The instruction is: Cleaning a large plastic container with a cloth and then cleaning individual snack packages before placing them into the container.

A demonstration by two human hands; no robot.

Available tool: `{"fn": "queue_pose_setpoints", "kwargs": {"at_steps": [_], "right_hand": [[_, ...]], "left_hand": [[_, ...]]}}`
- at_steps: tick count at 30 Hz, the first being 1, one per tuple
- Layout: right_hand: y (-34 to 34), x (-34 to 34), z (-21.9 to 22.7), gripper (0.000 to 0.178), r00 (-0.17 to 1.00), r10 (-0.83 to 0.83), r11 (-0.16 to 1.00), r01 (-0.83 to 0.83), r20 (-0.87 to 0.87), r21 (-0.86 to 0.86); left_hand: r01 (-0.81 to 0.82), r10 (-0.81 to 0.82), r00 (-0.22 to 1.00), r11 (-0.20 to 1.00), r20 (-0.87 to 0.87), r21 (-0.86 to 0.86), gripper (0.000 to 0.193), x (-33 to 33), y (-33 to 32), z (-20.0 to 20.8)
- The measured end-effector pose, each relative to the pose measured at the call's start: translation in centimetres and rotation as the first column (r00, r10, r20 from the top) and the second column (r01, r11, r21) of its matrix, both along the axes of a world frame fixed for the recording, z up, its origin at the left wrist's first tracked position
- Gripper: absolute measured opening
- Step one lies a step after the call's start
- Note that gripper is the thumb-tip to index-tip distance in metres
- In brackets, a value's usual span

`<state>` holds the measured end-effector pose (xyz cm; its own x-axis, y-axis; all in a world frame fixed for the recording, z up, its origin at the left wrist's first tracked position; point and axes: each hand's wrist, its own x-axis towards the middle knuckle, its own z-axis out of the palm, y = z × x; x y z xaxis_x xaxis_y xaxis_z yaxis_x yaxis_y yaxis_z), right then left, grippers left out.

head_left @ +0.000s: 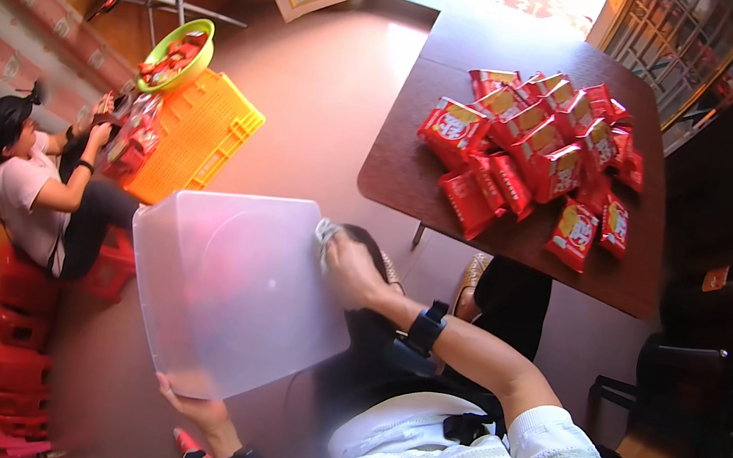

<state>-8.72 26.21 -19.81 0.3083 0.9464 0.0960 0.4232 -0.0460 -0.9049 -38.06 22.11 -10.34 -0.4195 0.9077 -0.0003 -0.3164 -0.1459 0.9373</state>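
Note:
A large translucent plastic box (228,293) is held tilted over my lap, a broad face toward me. My left hand (198,407) grips its near lower corner, the fingers partly hidden behind the plastic. At the far right edge, my right hand (352,269) is closed on a crumpled pale cloth (325,232) that touches the box. Reddish shapes show faintly through the box wall, too blurred to name.
Many red snack packets (548,143) are heaped on the brown table (401,171) ahead right. At left a person (41,182) sits handling packets near a yellow crate (191,139) and a green basin (203,63). Red plastic stools (10,358) stand at lower left.

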Motion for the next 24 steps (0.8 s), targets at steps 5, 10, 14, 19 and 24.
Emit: {"fn": "queue_pose_setpoints", "kwargs": {"at_steps": [5, 10, 14, 19, 24], "right_hand": [[-4.3, 0.2, -0.1, 0.026, 0.889, 0.377, 0.915, -0.315, 0.259, -0.251], [-7.1, 0.1, -1.7, 0.023, 0.851, 0.459, 0.889, -0.436, 0.255, -0.143], [-8.5, 0.5, -0.6, 0.029, 0.871, 0.49, 0.857, -0.476, 0.029, -0.195], [-9.4, 1.0, 1.3, 0.033, 0.911, 0.402, 0.871, -0.412, -0.096, -0.265], [-9.6, 1.9, 1.8, 0.032, 0.878, 0.473, 0.869, -0.452, 0.068, -0.202]], "left_hand": [[0.082, -0.079, 0.974, 0.997, 0.212, -0.002, 0.043, -1.5, 0.2, -0.5], [0.093, -0.093, 0.989, 0.996, 0.118, 0.01, 0.046, 1.9, -1.2, 2.7], [0.418, -0.375, 0.855, 0.907, -0.358, 0.047, 0.038, 2.1, -2.6, 3.9], [0.75, -0.607, 0.307, 0.629, -0.733, -0.206, 0.024, 4.9, -4.3, 4.2], [0.828, -0.686, 0.279, 0.527, -0.671, -0.194, 0.038, 6.4, -4.4, 4.9]]}}
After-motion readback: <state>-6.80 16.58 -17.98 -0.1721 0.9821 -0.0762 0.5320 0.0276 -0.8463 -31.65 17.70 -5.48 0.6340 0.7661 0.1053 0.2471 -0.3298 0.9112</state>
